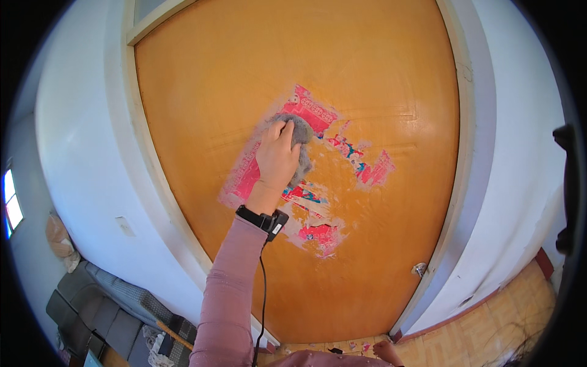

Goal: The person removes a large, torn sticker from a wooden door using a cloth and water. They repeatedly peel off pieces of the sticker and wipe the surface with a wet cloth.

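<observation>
My left hand (277,158) presses a grey, fuzzy cloth (301,133) against a wooden door (367,69). The fingers are bent over the cloth, and its lower end hangs beside the thumb. Under and around it is a torn pink poster (314,112) stuck to the door, with whole strips at the top and left. Ragged scraps (373,169) with blue and white print cling to the right, and another pink remnant (321,236) sits lower down. Whitish paper residue surrounds them. A black strap with a small device (270,222) circles my left wrist. My right hand is out of view.
A black cable (263,293) hangs from the wrist device. The door has a metal knob (418,269) at lower right. Paper bits (353,346) lie on the floor beside what looks like a bare foot (387,352). A grey sofa (110,312) stands at lower left.
</observation>
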